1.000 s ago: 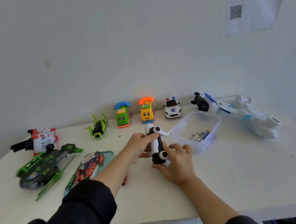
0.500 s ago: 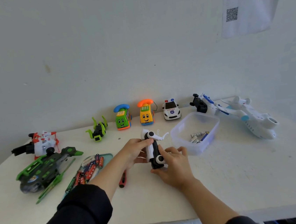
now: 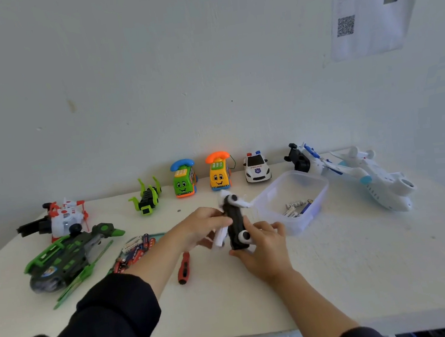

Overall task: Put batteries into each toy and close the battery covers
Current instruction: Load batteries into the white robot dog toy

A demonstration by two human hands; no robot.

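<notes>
1. The left hand (image 3: 202, 224) and the right hand (image 3: 262, 249) are both gripping a black-and-white toy (image 3: 235, 226) just above the middle of the white tabletop (image 3: 363, 263), its dark underside facing up.
2. The left hand's fingers are curling round the toy's far end; the right hand's are wrapping its near end, beside a white wheel.
3. A clear tub (image 3: 292, 202) holding a few batteries (image 3: 295, 207) is sitting at 2 o'clock from the toy, just beside the right hand.
4. A teal tray of batteries (image 3: 136, 250) is lying at 9 o'clock, partly behind the left forearm.
5. A red-handled screwdriver (image 3: 183, 267) is lying at 7 o'clock.
6. A green helicopter (image 3: 66, 259) and a red-white toy (image 3: 62, 219) are resting far left.
7. A green bug toy (image 3: 147, 198), two phone toys (image 3: 184, 180), a police car (image 3: 256, 169) and a white plane (image 3: 368, 177) are lining the back edge.
</notes>
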